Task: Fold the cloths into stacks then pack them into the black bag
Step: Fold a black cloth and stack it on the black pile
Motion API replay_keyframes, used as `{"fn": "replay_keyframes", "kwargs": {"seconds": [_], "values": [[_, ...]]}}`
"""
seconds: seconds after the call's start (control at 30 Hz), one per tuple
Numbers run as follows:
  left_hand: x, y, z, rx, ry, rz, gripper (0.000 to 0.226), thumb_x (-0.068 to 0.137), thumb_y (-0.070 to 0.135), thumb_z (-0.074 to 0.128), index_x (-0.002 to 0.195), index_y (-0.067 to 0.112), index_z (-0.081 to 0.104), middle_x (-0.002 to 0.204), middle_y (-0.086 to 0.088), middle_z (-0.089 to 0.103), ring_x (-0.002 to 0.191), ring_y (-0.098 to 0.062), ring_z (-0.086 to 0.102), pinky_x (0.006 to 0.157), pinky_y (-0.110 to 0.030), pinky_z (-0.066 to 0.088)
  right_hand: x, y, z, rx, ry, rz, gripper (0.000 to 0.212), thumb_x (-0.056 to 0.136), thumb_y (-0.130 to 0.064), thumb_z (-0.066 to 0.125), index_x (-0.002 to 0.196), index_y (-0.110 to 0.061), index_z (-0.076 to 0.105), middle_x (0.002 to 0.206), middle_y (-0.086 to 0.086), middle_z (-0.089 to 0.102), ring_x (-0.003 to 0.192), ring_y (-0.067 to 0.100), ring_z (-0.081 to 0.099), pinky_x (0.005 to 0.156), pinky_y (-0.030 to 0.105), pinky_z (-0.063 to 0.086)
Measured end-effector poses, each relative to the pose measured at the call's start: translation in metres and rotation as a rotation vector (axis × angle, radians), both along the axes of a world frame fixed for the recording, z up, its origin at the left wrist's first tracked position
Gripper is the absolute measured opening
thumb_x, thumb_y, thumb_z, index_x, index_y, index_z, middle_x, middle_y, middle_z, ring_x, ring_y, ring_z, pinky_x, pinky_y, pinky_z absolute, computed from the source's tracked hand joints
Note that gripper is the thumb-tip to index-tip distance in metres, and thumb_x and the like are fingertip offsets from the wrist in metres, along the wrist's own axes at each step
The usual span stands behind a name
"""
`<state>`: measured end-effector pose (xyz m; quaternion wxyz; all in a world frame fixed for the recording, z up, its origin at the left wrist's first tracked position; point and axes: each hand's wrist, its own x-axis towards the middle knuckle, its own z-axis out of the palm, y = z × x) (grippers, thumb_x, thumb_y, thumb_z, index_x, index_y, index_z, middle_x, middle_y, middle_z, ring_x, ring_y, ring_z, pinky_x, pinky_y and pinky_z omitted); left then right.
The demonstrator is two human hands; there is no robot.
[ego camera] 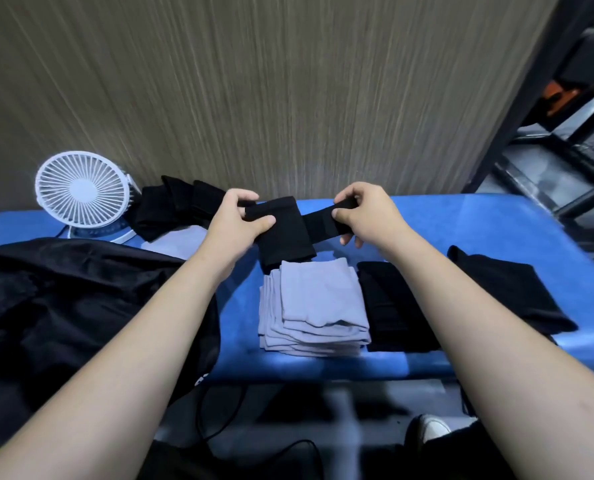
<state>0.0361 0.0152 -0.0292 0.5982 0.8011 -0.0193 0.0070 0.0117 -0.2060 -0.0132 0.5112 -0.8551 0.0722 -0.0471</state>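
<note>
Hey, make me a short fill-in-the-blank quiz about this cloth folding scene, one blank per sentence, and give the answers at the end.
1. Both hands, the left hand and the right hand, hold a cloth whose colour is ____.
2. The stack of folded grey cloths lies on a table whose cover is ____.
3. The white fan stands at the table's far ____ corner.
4. Directly right of the grey stack lies a folded pile coloured ____.

Answers: black; blue; left; black

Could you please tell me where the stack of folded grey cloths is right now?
In the head view, the stack of grey cloths lies near the front middle of the blue table, directly left of a black folded stack.
</note>
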Motion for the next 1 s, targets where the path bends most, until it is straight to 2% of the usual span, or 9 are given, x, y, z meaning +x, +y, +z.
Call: {"fn": "replay_keyframes", "kwargs": {"seconds": [0.1, 0.23, 0.37, 0.53, 0.57, 0.67, 0.8, 0.93, 1.0], "values": [[-0.001, -0.017, -0.002, -0.123, 0.161, -0.029, 0.050, 0.081, 0.001, 0.076, 0.120, 0.021, 0.051, 0.094, -0.005, 0.062, 0.083, -0.017, 0.063, 0.077, -0.028, 0.054, -0.001, -0.012, -0.004, 0.026, 0.023, -0.050, 0.020, 0.087, -0.002, 0.058, 0.104, -0.011, 0.055, 0.082, 0.007, 0.064, 0.048, 0.021, 0.065, 0.037, 0.024, 0.041], [-0.002, -0.032, -0.002, -0.138, 0.243, -0.066, 0.047, 0.084, -0.007, 0.069, 0.122, 0.017, 0.053, 0.086, -0.005, 0.065, 0.077, -0.015, 0.065, 0.068, -0.020, 0.052, -0.003, -0.017, -0.005, 0.038, 0.008, -0.055, 0.027, 0.086, -0.002, 0.058, 0.111, -0.012, 0.051, 0.080, 0.003, 0.059, 0.053, 0.022, 0.066, 0.039, 0.024, 0.042], [0.001, -0.033, -0.007, -0.068, 0.255, -0.086, 0.031, 0.090, -0.006, 0.060, 0.117, 0.008, 0.062, 0.091, -0.009, 0.059, 0.082, -0.017, 0.062, 0.086, -0.026, 0.056, -0.003, -0.008, -0.008, 0.051, -0.005, 0.018, 0.029, 0.087, -0.009, 0.065, 0.112, -0.015, 0.052, 0.091, 0.010, 0.059, 0.058, 0.019, 0.066, 0.046, 0.027, 0.047], [-0.003, -0.034, -0.006, -0.114, 0.317, -0.159, 0.012, 0.098, 0.007, 0.055, 0.105, 0.009, 0.065, 0.089, -0.008, 0.061, 0.076, -0.016, 0.062, 0.071, -0.025, 0.059, -0.007, 0.012, -0.011, 0.155, 0.097, 0.258, 0.029, 0.088, -0.012, 0.070, 0.112, -0.013, 0.054, 0.092, 0.004, 0.067, 0.072, 0.016, 0.064, 0.060, 0.027, 0.048], [-0.004, -0.033, -0.006, -0.101, 0.318, -0.176, 0.009, 0.097, 0.013, 0.060, 0.105, 0.010, 0.064, 0.089, -0.006, 0.060, 0.076, -0.017, 0.061, 0.068, -0.025, 0.058, -0.006, 0.015, -0.013, 0.159, 0.116, 0.291, 0.024, 0.090, -0.009, 0.067, 0.110, -0.013, 0.055, 0.097, 0.009, 0.069, 0.075, 0.016, 0.064, 0.061, 0.026, 0.049], [-0.004, -0.033, -0.014, -0.025, 0.249, -0.132, 0.037, 0.086, 0.005, 0.073, 0.118, 0.009, 0.056, 0.092, -0.001, 0.056, 0.074, -0.011, 0.059, 0.063, -0.023, 0.052, -0.004, 0.018, -0.016, 0.151, 0.119, 0.307, 0.018, 0.093, 0.000, 0.058, 0.106, -0.013, 0.055, 0.111, 0.014, 0.070, 0.081, 0.020, 0.067, 0.062, 0.027, 0.050], [-0.004, -0.035, -0.012, -0.026, 0.146, -0.086, 0.041, 0.080, -0.011, 0.069, 0.107, 0.017, 0.057, 0.107, -0.009, 0.056, 0.081, -0.015, 0.059, 0.062, -0.023, 0.051, -0.003, 0.013, -0.012, 0.124, 0.020, 0.248, 0.020, 0.091, 0.004, 0.057, 0.106, -0.010, 0.059, 0.105, 0.011, 0.069, 0.082, 0.019, 0.065, 0.064, 0.029, 0.049], [-0.004, -0.030, 0.007, -0.113, 0.071, -0.122, 0.042, 0.080, -0.008, 0.068, 0.106, 0.024, 0.058, 0.125, -0.014, 0.059, 0.095, -0.021, 0.063, 0.077, -0.032, 0.056, -0.001, -0.003, -0.007, -0.097, -0.116, 0.076, 0.029, 0.089, -0.015, 0.068, 0.116, -0.016, 0.058, 0.110, 0.004, 0.058, 0.085, 0.013, 0.053, 0.077, 0.024, 0.042], [-0.009, -0.031, 0.017, -0.178, 0.048, -0.203, 0.047, 0.083, -0.007, 0.067, 0.116, 0.024, 0.055, 0.125, -0.014, 0.061, 0.096, -0.019, 0.066, 0.075, -0.028, 0.055, -0.005, -0.009, 0.000, 0.019, -0.112, 0.046, 0.036, 0.089, -0.020, 0.069, 0.122, -0.020, 0.054, 0.106, 0.001, 0.057, 0.079, 0.011, 0.052, 0.073, 0.025, 0.042]]}}
